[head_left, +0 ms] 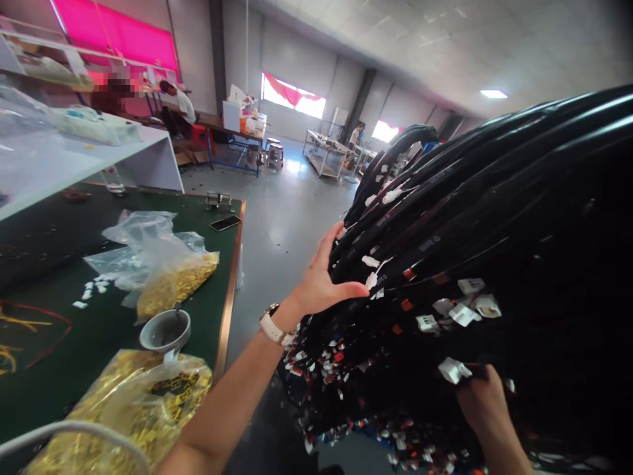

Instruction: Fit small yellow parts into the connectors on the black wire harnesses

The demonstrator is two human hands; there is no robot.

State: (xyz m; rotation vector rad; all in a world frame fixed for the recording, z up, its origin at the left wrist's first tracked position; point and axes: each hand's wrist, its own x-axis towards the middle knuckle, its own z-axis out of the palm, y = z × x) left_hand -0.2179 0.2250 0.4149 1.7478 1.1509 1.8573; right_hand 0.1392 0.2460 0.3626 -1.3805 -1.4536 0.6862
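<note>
A big hanging bundle of black cables [494, 218] fills the right half of the view, its lower ends tipped with many small white and red connectors [465, 313]. My left hand [321, 280] lies open and flat against the bundle's left side, fingers stretched, thumb pointing right; a white watch [273, 326] is on that wrist. My right hand [482, 399] reaches up into the bundle from below, its fingers curled among the cable ends next to a white connector [452, 369]; what it grips is hidden in the dark.
To my left stands a green-topped workbench [74, 264] with bags of gold terminals [173, 280], a small grey bowl [165, 330], a phone [225, 223] and a white shelf [74, 152]. Grey floor [281, 224] lies between bench and cables. People sit at far tables.
</note>
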